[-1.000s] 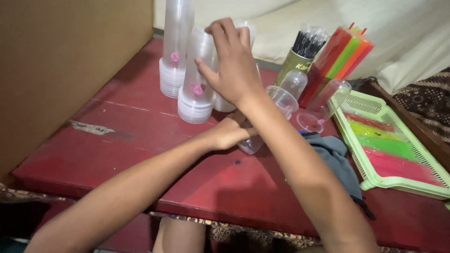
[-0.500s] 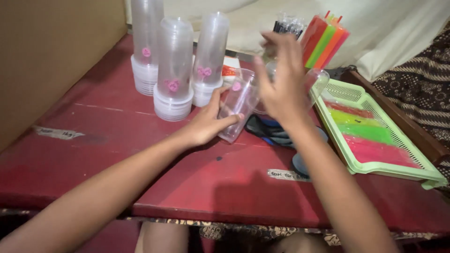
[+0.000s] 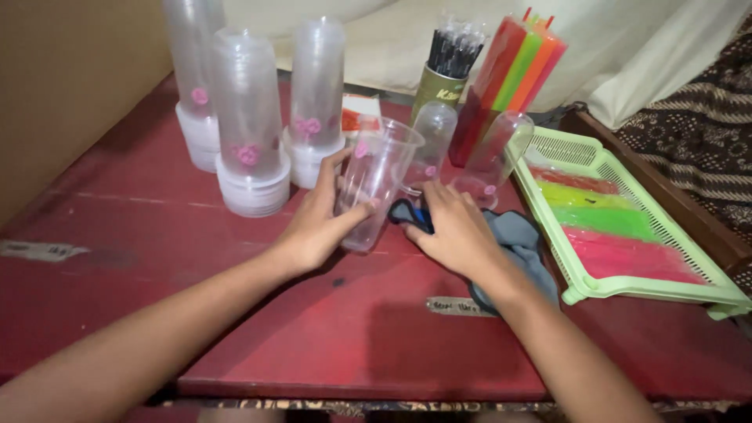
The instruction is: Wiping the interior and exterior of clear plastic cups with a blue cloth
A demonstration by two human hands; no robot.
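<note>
Across the back of the red tabletop (image 3: 235,313) stand three tall stacks of clear plastic cups (image 3: 249,125), upside down, each marked with a small pink emblem. Beside them, toward the right, a tin of black straws (image 3: 453,66) rises next to a leaning bundle of coloured straws (image 3: 521,74) in red, green and orange. Two more clear cups (image 3: 497,153) lie tipped over just in front of those, close to the working hands. Off to the right sits a pale green slotted tray (image 3: 627,294) with bright strips of red, green and pink lying in it.

Near the middle, the left hand (image 3: 317,223) is closed round a single clear cup (image 3: 376,180), fingers and thumb on its lower wall, the cup tilted with its mouth up and away. Just to the right of it, the right hand (image 3: 454,231) presses down, fingers curled, on a grey-blue cloth (image 3: 521,243) spread on the tabletop, pinching a dark fold of it beside the base of the cup. Both hands are close together, with the tipped cups right behind the right hand's fingers.
</note>
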